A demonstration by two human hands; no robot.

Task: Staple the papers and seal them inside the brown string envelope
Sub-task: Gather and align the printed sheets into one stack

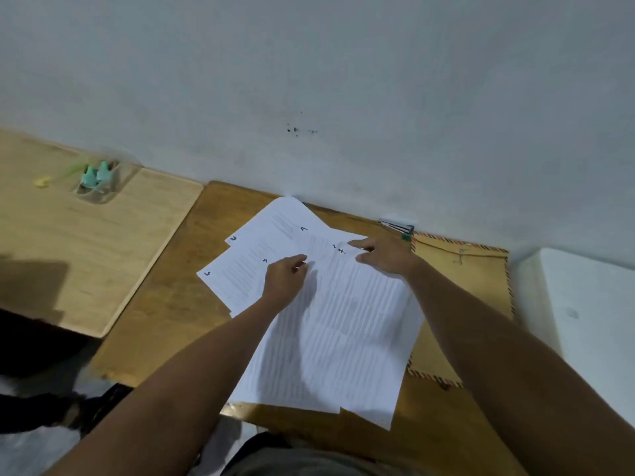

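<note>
Several white printed papers (343, 331), each with a hand-written number in a corner, lie fanned out and overlapping on the brown wooden table (165, 321). My left hand (285, 280) rests on the sheets near their middle, its fingers pinching at a sheet's edge. My right hand (385, 255) presses on the top corner of the uppermost sheets, fingers spread. The brown string envelope (474, 280), with a striped border, lies flat to the right, partly under the papers. A dark stapler (398, 226) sits by the wall behind my right hand.
A lighter wooden desk (86, 255) adjoins on the left, with a clear holder (98, 182) of teal items. A white surface (584, 304) stands at the right. The wall runs right behind the table. The near paper edges overhang the table front.
</note>
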